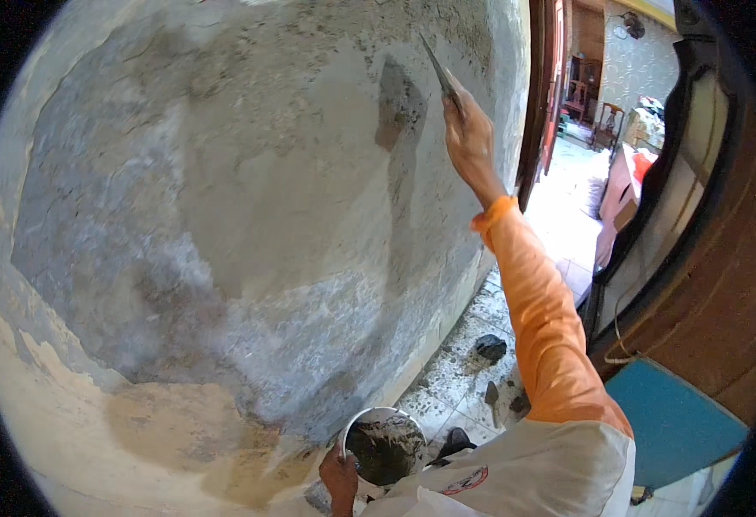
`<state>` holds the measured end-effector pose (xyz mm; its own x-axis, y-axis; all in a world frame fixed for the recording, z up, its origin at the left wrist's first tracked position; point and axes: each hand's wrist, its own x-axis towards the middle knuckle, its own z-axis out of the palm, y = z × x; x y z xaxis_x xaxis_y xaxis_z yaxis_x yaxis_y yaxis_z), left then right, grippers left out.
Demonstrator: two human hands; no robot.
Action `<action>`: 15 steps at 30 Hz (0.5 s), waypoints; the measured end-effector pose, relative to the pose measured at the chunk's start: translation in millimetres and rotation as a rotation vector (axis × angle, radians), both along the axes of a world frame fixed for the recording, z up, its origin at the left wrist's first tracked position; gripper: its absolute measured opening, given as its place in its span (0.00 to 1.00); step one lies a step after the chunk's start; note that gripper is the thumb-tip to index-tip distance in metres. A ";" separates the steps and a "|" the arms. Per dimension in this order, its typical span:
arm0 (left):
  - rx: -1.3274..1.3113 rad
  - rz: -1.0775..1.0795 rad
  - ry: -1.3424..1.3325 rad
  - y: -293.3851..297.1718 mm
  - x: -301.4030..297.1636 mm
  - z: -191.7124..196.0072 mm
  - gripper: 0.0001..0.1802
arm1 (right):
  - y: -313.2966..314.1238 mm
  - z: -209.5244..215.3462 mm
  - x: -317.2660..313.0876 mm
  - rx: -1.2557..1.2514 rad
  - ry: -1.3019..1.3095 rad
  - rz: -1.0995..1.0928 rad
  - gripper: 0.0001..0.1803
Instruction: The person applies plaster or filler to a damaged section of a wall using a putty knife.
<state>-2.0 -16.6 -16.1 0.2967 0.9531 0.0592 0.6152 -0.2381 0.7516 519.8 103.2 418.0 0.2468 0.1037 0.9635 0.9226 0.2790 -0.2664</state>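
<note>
My right hand [470, 138] is raised to the upper part of the wall, its fingers closed round a trowel [437, 64] seen nearly edge-on. The blade points up and left near the grey patch; whether it touches the surface I cannot tell. Wet-looking grey mortar [266, 207] covers the middle of the wall [136, 258], rough toward the top and smoother lower down. Close to my body, my left hand [340, 478] grips the rim of a white bucket [373, 413]. Dark wet mortar [385, 450] lies inside it.
Splatters dot the tiled floor [455, 370], where a dark lump [491, 347] sits beside the wall. A doorway [559, 172] opens ahead on the right into a bright room with chairs [608, 121]. Dark-framed furniture [688, 215] and a blue panel [675, 422] stand at my right.
</note>
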 end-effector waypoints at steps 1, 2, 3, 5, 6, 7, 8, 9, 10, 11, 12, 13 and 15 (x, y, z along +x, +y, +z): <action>-0.015 0.039 -0.032 -2.7 13.1 -0.9 0.28 | 8.5 6.8 14.5 0.038 -0.079 -0.011 0.25; -0.035 0.074 -0.074 -7.0 26.7 -1.1 0.28 | 17.4 8.5 24.1 0.043 -0.073 0.006 0.25; -0.026 0.100 -0.057 -10.2 39.5 0.2 0.28 | 28.6 9.3 30.5 0.039 -0.185 0.013 0.27; -0.059 0.170 -0.127 -16.1 61.2 7.8 0.29 | 48.9 -0.8 33.2 0.042 -0.283 0.041 0.30; -0.069 0.201 -0.148 -18.3 72.0 13.3 0.29 | 58.5 -11.9 29.2 0.029 -0.301 0.019 0.32; -0.154 0.250 -0.100 -22.5 81.6 19.7 0.29 | 64.0 -26.8 25.6 -0.012 -0.311 -0.008 0.35; -0.249 0.298 -0.047 -28.1 91.4 25.7 0.29 | 64.1 -45.5 23.1 -0.007 -0.308 0.014 0.35; -0.262 0.315 -0.035 -29.8 101.1 31.3 0.29 | 61.8 -66.6 19.4 -0.076 -0.355 0.027 0.35; -0.224 0.311 -0.014 -28.7 113.5 35.4 0.29 | 57.3 -86.1 17.3 -0.167 -0.399 0.031 0.36; -0.171 0.295 0.002 -34.3 122.0 39.9 0.29 | 47.2 -109.6 12.6 -0.220 -0.445 0.072 0.35; -0.125 0.290 -0.116 -34.9 133.5 42.4 0.29 | 35.5 -129.5 9.6 -0.278 -0.475 0.102 0.34; -0.070 0.287 -0.135 -36.2 142.3 45.7 0.29 | 23.0 -144.4 10.0 -0.287 -0.475 0.107 0.34; -0.202 0.264 -0.160 -34.3 156.0 50.6 0.28 | -1.1 -160.6 14.2 -0.401 -0.531 0.130 0.33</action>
<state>154.0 -50.9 34.5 0.0414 0.9928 -0.1123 0.5065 0.0761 0.8589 534.0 102.1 257.4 -0.2880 0.4753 0.8314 0.9226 0.3704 0.1078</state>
